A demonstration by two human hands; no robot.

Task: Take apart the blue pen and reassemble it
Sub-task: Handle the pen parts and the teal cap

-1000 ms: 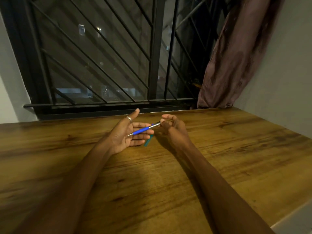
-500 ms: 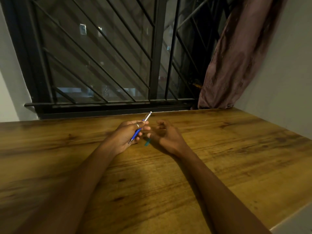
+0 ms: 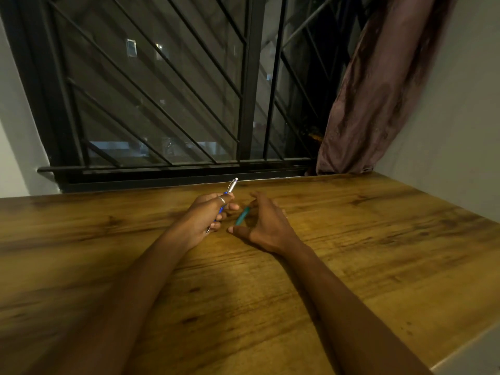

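Observation:
My left hand (image 3: 207,217) is closed around the blue pen (image 3: 230,187), which points up and away; its silver end sticks out above my fingers. A ring sits on one finger of that hand. A short teal pen piece (image 3: 242,216) lies on the wooden table (image 3: 378,239) between my hands. My right hand (image 3: 266,223) hovers low over the table just right of the teal piece, fingers spread and curved around it, thumb near its lower end. I cannot tell whether the fingers touch it.
A barred window (image 3: 167,104) runs along the table's far edge. A brownish curtain (image 3: 378,90) hangs at the back right beside a pale wall (image 3: 460,117). The table's right front corner (image 3: 476,345) ends near the frame edge.
My right hand let go of the pen's silver end and dropped to the table beside the teal piece. My left hand closed on the pen and tilted it upright.

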